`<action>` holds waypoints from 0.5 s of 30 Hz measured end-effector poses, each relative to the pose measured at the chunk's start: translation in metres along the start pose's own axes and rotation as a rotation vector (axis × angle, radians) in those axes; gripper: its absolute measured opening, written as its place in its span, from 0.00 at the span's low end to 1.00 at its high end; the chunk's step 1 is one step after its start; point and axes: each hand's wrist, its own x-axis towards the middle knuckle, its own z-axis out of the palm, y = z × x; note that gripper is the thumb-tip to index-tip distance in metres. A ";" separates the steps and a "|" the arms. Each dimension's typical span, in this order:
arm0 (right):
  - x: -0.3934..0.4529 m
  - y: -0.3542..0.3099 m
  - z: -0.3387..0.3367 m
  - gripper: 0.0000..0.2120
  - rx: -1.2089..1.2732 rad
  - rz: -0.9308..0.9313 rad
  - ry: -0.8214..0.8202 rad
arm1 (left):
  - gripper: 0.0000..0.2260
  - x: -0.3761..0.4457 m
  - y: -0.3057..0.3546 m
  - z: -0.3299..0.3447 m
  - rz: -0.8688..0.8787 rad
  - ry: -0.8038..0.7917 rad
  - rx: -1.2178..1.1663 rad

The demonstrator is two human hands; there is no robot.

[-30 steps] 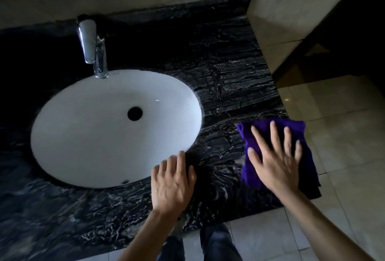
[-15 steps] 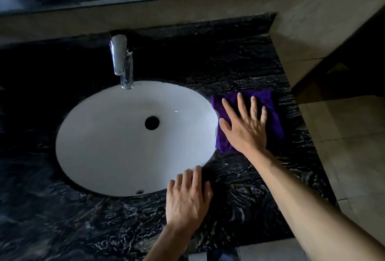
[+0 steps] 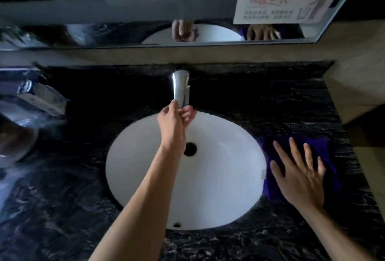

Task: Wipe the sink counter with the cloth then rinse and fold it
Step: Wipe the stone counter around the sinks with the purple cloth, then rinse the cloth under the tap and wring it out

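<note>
A purple cloth [image 3: 321,146] lies flat on the black marble counter [image 3: 270,104], just right of the white oval sink [image 3: 218,187]. My right hand [image 3: 300,175] rests flat on the cloth with its fingers spread, covering most of it. My left hand [image 3: 175,123] reaches over the basin to the chrome faucet [image 3: 181,85]. Its thumb and curled fingers close around the tip of the spout. I see no water running.
A mirror [image 3: 145,10] runs along the back wall and carries a white sign [image 3: 281,4] at its right. Blurred packaging [image 3: 41,98] and a rounded object [image 3: 14,135] sit at the far left. The counter ends at a beige wall [image 3: 354,73] on the right.
My left hand left the counter's front edge and reached across the basin to the faucet spout. My right hand stays on the cloth beside the sink. The view tilted up to the mirror.
</note>
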 end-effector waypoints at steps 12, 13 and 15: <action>0.000 0.000 -0.003 0.30 -0.013 0.034 -0.007 | 0.14 0.017 0.022 0.013 -0.043 -0.012 0.190; 0.000 0.000 -0.004 0.30 -0.013 0.035 -0.011 | 0.15 0.018 0.027 0.016 -0.054 0.003 0.208; 0.001 -0.001 -0.006 0.30 -0.005 0.041 -0.019 | 0.17 0.019 0.037 0.022 -0.073 0.023 0.231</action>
